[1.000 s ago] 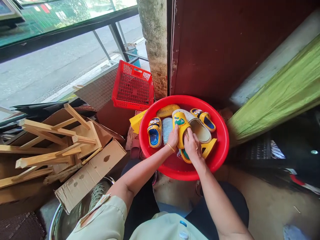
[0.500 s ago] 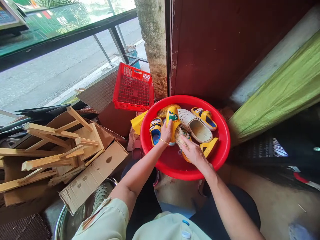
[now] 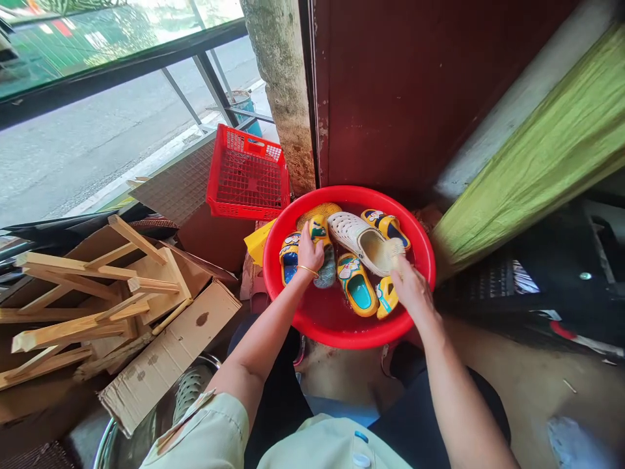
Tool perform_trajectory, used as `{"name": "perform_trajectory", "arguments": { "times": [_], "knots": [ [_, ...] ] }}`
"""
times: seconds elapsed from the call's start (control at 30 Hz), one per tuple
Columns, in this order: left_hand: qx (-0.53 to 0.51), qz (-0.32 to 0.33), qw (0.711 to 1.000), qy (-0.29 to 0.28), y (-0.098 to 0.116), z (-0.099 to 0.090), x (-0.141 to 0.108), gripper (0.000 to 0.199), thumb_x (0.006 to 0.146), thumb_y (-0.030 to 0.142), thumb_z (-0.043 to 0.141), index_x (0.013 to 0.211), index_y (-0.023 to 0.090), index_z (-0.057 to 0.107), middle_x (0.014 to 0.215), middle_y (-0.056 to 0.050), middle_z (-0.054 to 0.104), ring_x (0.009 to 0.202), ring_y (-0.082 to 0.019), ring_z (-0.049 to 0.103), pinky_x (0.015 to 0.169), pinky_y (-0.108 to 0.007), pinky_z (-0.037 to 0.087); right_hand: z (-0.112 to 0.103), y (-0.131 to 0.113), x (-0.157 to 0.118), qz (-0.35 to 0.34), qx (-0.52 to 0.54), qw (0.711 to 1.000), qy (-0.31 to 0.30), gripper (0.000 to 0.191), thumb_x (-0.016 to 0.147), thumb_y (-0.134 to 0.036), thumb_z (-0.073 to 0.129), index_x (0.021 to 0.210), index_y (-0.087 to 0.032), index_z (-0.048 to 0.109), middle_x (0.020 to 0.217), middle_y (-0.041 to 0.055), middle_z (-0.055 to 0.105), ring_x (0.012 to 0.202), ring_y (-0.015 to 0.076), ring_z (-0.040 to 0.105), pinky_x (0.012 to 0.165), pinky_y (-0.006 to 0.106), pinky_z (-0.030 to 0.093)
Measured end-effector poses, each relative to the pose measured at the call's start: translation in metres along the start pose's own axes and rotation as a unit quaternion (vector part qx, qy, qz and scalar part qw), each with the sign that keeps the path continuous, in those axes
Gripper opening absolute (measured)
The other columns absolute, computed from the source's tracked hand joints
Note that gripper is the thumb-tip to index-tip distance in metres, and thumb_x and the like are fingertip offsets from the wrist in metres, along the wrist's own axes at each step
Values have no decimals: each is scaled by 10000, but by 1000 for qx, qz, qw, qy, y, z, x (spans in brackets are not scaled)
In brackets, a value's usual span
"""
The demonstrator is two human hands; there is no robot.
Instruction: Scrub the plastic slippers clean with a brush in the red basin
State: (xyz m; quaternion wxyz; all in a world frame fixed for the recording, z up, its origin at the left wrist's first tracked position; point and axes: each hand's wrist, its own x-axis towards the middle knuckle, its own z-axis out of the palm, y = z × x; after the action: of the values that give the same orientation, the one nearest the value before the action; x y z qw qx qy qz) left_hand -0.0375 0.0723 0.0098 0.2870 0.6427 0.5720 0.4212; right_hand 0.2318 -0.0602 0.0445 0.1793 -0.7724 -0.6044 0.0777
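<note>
A red basin [image 3: 424, 280] holds water and several rubber clogs and slippers. My left hand [image 3: 308, 253] is closed on a yellow slipper [image 3: 319, 227] with a green figure, at the basin's left side. Below it shows a blurred grey-blue surface [image 3: 325, 268]. My right hand [image 3: 413, 290], over the basin's right rim, grips a pale scrub brush [image 3: 395, 251], smeared by motion. Behind the brush lies a white clog [image 3: 347, 229] with holes. A yellow clog with a teal inside [image 3: 359, 286] floats in front, and another yellow clog [image 3: 385, 298] is partly under my right hand.
A red plastic crate [image 3: 249, 172] stands behind the basin, left of a rough pillar [image 3: 283, 85]. Wooden stools [image 3: 107, 286] and cardboard [image 3: 180, 352] are piled at the left. A green cloth [image 3: 527, 150] hangs at the right. More shoes lie in a metal tub [image 3: 105, 433] lower left.
My right hand has swung right with the brush, away from the yellow slipper. My left hand has lowered the slipper slightly and tilted it back. The yellow clog in front is now uncovered.
</note>
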Motion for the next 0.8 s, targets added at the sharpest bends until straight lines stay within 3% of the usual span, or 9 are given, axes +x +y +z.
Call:
{"name": "perform_trajectory", "arguments": {
  "times": [0.07,0.13,0.27,0.37,0.47,0.63,0.8],
  "knots": [
    [77,50,996,-9,12,0,-7,725,898,296,562,1592,197,378,1652,-135,386,1578,-328,246,1294,-533,166,7,-10,-4,-12,-3,999,-40,570,981,-329,472,1528,-178,526,1069,155,781,927,300,745,819,384,567],
    [136,98,984,-62,23,2,-14,734,904,350,585,1599,228,382,1683,-122,334,1596,-348,182,1289,-564,118,12,-19,-10,-32,1,995,-95,545,988,-331,472,1520,-231,537,1051,120,788,921,282,749,785,350,561],
    [189,152,947,-213,34,12,-24,722,933,442,589,1605,280,382,1711,-128,270,1588,-382,184,1250,-622,136,24,-35,-20,-55,-34,983,-173,550,989,-302,482,1538,-273,508,1053,100,782,910,250,755,753,309,542],
    [230,156,922,-268,33,19,-24,710,931,390,592,1603,341,367,1724,-110,239,1566,-392,234,1224,-673,116,30,-40,-23,-67,-52,979,-186,518,997,-294,477,1513,-272,522,1094,106,774,914,232,754,746,292,528],
    [261,155,913,-273,31,24,-20,718,916,329,594,1597,343,366,1684,-118,325,1505,-382,350,1216,-646,161,32,-39,-23,-91,-30,977,-192,474,990,-285,485,1457,-283,567,1095,92,784,937,217,752,748,275,523],
    [312,122,910,-243,24,30,-15,658,911,357,587,1533,204,438,1385,-176,587,1262,-339,576,1150,-492,330,40,-35,-27,-134,-9,966,-221,474,942,-207,496,1395,-270,622,994,84,805,937,220,761,774,278,532],
    [345,131,892,-260,11,33,-17,601,920,307,551,1503,196,457,1285,-168,632,1195,-301,621,1165,-461,316,39,-29,-26,-157,10,950,-268,439,933,-254,523,1340,-292,684,1082,89,804,1020,257,759,839,335,561]
  ]
}}
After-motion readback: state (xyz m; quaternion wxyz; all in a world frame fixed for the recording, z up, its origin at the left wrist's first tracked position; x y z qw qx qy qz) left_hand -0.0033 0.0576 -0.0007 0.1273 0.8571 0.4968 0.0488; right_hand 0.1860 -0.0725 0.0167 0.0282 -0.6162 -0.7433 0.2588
